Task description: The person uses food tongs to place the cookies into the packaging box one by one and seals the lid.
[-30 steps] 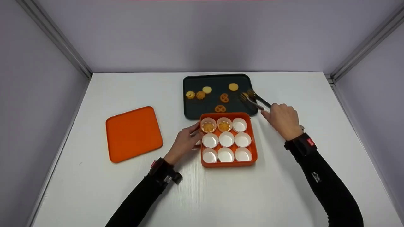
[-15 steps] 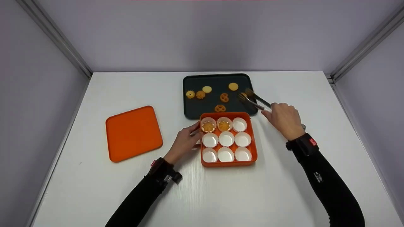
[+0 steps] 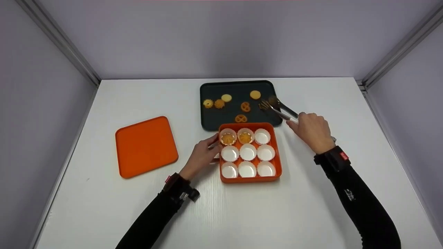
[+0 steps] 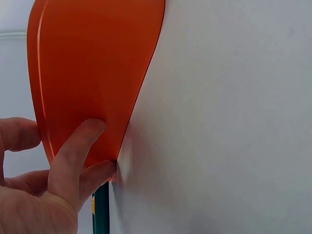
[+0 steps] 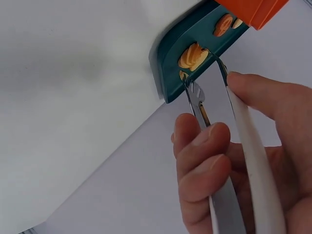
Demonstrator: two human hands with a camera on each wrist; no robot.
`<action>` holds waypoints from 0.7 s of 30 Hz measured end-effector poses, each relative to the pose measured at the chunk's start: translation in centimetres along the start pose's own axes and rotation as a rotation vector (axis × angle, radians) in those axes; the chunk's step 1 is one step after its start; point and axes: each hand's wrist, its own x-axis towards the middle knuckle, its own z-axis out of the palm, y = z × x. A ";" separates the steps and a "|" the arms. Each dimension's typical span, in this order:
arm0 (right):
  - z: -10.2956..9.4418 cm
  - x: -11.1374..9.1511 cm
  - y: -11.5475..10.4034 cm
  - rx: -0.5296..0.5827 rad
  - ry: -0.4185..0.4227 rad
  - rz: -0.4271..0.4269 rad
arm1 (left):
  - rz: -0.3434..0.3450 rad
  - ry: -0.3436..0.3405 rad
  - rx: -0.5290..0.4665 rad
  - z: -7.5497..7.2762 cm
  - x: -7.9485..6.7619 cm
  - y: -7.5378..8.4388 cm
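Observation:
In the head view, my left hand [image 3: 202, 155] touches the left wall of the orange box [image 3: 251, 180], its fingers against the outer side. White paper baking cups [image 3: 248, 152] stand in three rows in the box; the two at back left hold yellow cookies [image 3: 227, 139]. My right hand [image 3: 313, 131] grips serving tongs [image 3: 285, 117], whose prongs reach over the right end of the dark green tray [image 3: 238, 86]. The right wrist view shows a swirl cookie [image 5: 193, 57] between the tong tips, near the tray's corner. From the head camera, the prongs largely cover that cookie.
On the green tray lie pretzels [image 3: 241, 118], round flat cookies [image 3: 255, 94] and swirl cookies [image 3: 219, 103]. The box's back edge overlaps the tray's front edge in the head view. A flat orange tray [image 3: 147, 148] lies at left. Walls border the white table.
The tong prongs have shifted slightly left over the swirl cookie, which now shows less between them. My right hand has moved slightly to the right. The left hand and the box stay put.

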 end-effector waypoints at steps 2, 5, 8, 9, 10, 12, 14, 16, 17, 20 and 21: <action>0.0 0.0 0.0 -0.004 -0.023 0.008 | -0.002 0.000 0.001 0.0 0.1 -0.1; -0.2 -0.1 0.1 -0.012 -0.052 0.010 | -0.007 -0.006 0.000 0.0 0.1 -0.2; -0.7 -0.1 0.5 -0.028 -0.061 0.006 | -0.007 -0.016 -0.008 0.0 0.1 -0.3; -0.9 -0.1 0.7 -0.032 -0.063 0.006 | -0.004 -0.019 -0.012 -0.1 0.1 -0.3; -1.1 -0.1 0.9 -0.035 -0.067 0.003 | -0.001 -0.020 -0.015 -0.1 0.1 -0.3; -1.5 0.0 1.3 -0.033 -0.077 -0.002 | 0.003 -0.025 -0.026 -0.1 0.1 -0.3; -1.7 0.0 1.7 -0.022 -0.095 -0.009 | 0.006 -0.029 -0.032 -0.1 0.1 -0.3; -1.9 0.1 2.1 -0.010 -0.110 -0.021 | 0.010 -0.028 -0.028 -0.2 0.2 -0.4; -1.9 0.1 2.3 -0.004 -0.119 -0.023 | 0.010 -0.029 -0.027 -0.2 0.2 -0.4; -1.8 0.1 2.7 0.015 -0.132 -0.028 | 0.009 -0.031 -0.019 -0.2 0.1 -0.4; -1.8 0.1 2.8 0.021 -0.133 -0.028 | 0.008 -0.031 -0.017 -0.1 0.2 -0.4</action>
